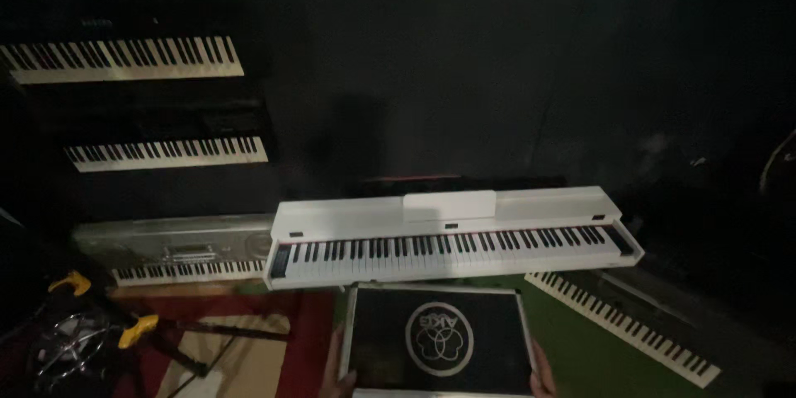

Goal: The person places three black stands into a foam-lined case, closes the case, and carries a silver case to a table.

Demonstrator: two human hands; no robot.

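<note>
Both hands grip one flat black case (439, 340) with metal edging and a round white emblem: left hand (338, 365) on its left edge, right hand (541, 369) on its right. Just beyond lies one white keyboard (448, 236). Four more keyboards surround it, dim; both hands are cropped at the frame's bottom.

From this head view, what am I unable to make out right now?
- Left hand and right hand: mostly hidden behind the black flight case and cut off by the bottom edge; grip unclear.
- Case's near side: cut off by the bottom edge.
- Silver keyboard controls: too dim and small.
- Right-hand background: lost in darkness.
</note>
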